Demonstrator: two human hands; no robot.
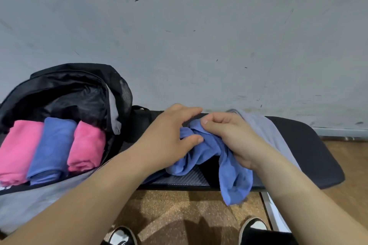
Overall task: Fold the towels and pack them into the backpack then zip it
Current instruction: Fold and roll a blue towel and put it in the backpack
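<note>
A crumpled blue towel (233,177) lies bunched on the black bench (310,145), one end hanging over its front edge. My left hand (169,135) pinches the towel's left part between thumb and fingers. My right hand (229,135) grips the bunched cloth just to the right, touching the left hand. A grey towel (264,127) lies behind my right hand. The black backpack (69,89) stands open at the left; inside lie a folded pink towel (18,149), a folded blue towel (49,147) and another pink towel (87,147), side by side.
A grey wall (199,36) rises directly behind the bench. The wooden floor (179,209) shows below, with my two shoes at the bottom edge. A metal bench leg (268,213) runs down at the lower right.
</note>
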